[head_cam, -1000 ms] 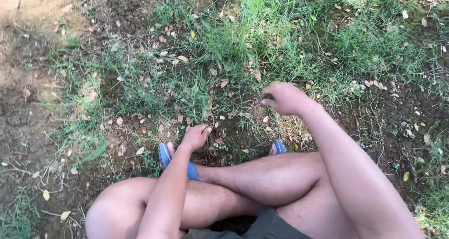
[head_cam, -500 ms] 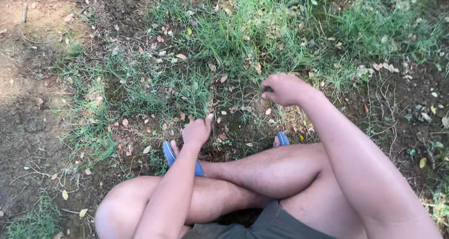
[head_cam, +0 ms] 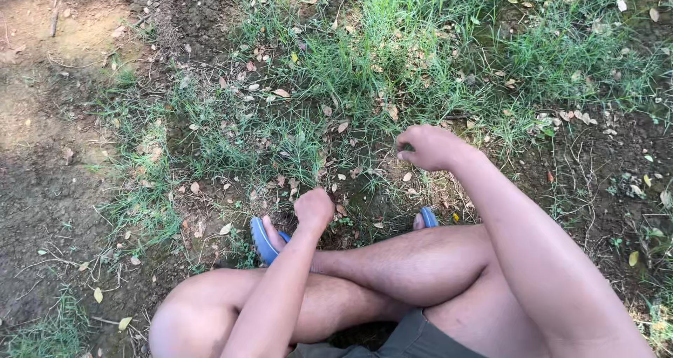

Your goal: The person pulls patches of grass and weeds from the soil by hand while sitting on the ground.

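looking down at my own crossed legs (head_cam: 392,267) here, sitting on the ground. my left hand (head_cam: 313,209) is curled shut into a loose fist just past the toe of the left flip-flop (head_cam: 264,240), down low over a bare dirt patch (head_cam: 336,221) with a few dry leaves (head_cam: 280,183) around it. can't tell if there's actually anything pinched inside it, the fingers are turned away from me.

my right hand (head_cam: 431,148) is further out, knuckles up, fingers curled closed at the edge of the grass (head_cam: 364,71). looks like there's a bit of dark green poking out at the fingertips, so it's clamped on a small tuft (head_cam: 405,147), but it's tiny and i can't make out much more. the tuft sits right where the thick grass thins into leaf litter.

other flip-flop (head_cam: 428,216) peeks out blue between the right wrist and my shin. bare brown soil (head_cam: 42,155) off to the left, well apart from both hands.
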